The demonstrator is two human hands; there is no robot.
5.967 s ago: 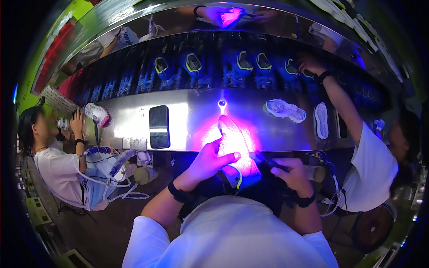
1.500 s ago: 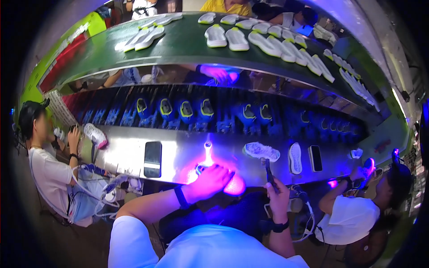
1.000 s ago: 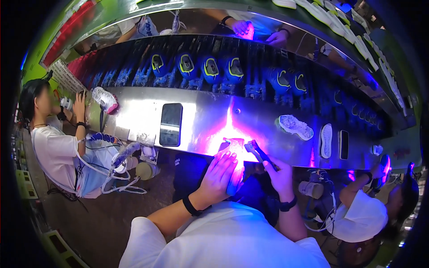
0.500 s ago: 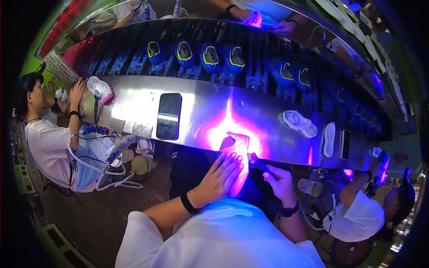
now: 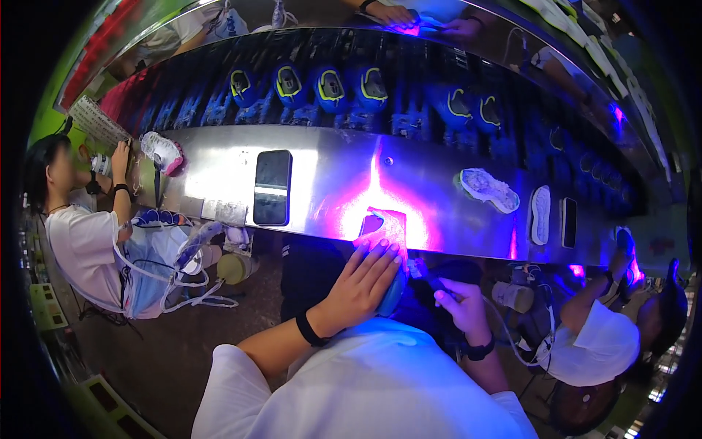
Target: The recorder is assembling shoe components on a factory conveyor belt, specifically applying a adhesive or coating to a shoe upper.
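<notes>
A shoe upper [image 5: 393, 225], washed in magenta and blue light, lies between the metal bench edge and my body. My left hand [image 5: 368, 274] rests over its side, long fingers laid across it and the thumb hidden. Toward the near end, the shoe's lower part looks blue. In my right hand [image 5: 462, 304] is a dark-handled brush [image 5: 425, 276], its pale tip just right of the shoe; whether they touch I cannot tell. A thin hose runs off near my right wrist.
The metal bench [image 5: 322, 190] holds a black phone [image 5: 273, 188], a white sole [image 5: 490, 190], a narrower sole [image 5: 540, 214] and another phone [image 5: 568, 222]. Behind runs a dark conveyor with several blue shoes [image 5: 330, 88]. Co-workers sit left [image 5: 80, 241] and right [image 5: 592, 340]; canisters [image 5: 234, 269] stand below.
The brush tip and my right hand have drawn slightly down and right. The shoe's lower side now shows blue rather than magenta. Shoes on the conveyor have shifted left.
</notes>
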